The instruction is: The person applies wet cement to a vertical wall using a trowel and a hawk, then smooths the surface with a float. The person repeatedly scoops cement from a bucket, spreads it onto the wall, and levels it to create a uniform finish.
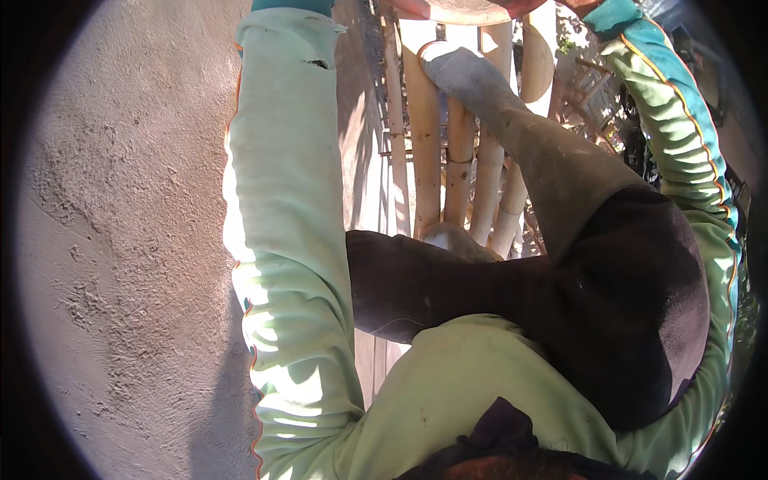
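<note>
Both my arms stretch up to the top edge in pale green sleeves. The left sleeve [288, 144] runs along the wall, and its teal cuff [292, 5] is cut off by the edge, so my left hand is out of view. Only a sliver of my right hand [579, 4] shows past the teal cuff on the right; its fingers are hidden. Beside it, a rounded reddish-tan thing [468, 10] is cut off by the top edge; I cannot tell what it is or whether my hand touches it.
A rough plastered wall [136, 200] fills the left side. Under me, several bamboo poles [460, 160] lie side by side with gaps between them. My legs in dark trousers [632, 280] are bent, one grey, dusty boot [468, 72] on the poles. Sticks [588, 104] lie at right.
</note>
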A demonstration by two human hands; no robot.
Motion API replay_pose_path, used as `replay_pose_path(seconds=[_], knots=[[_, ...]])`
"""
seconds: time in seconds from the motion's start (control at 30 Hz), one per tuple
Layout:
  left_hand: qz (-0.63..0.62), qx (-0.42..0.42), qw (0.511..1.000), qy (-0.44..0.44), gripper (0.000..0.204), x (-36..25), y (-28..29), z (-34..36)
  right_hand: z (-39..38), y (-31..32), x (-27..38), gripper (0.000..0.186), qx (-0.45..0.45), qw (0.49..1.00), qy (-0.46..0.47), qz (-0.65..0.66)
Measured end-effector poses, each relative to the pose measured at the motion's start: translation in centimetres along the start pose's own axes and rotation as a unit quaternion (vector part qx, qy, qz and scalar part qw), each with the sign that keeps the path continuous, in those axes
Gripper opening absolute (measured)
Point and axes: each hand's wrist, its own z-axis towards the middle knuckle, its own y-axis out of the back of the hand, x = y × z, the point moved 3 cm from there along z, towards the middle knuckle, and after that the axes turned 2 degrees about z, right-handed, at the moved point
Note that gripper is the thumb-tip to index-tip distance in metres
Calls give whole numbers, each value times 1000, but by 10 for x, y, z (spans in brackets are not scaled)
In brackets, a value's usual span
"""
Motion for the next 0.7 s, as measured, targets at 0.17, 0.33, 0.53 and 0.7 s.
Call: replay_pose_path(seconds=[0.17, 0.33, 0.53, 0.7], knots=[[51, 44, 998, 2, 45, 16, 22, 12, -17, -3, 15, 26, 54, 999, 1, 10], [119, 70, 990, -10, 44, 11, 61, 16, -40, -22, 22, 26, 47, 987, -74, 136], [162, 124, 979, 14, 44, 16, 69, 28, -12, -72, 20, 17, -16, 988, -43, -149], [183, 147, 972, 19, 43, 13, 74, 38, -20, -47, 57, 34, 100, 986, -89, 94]])
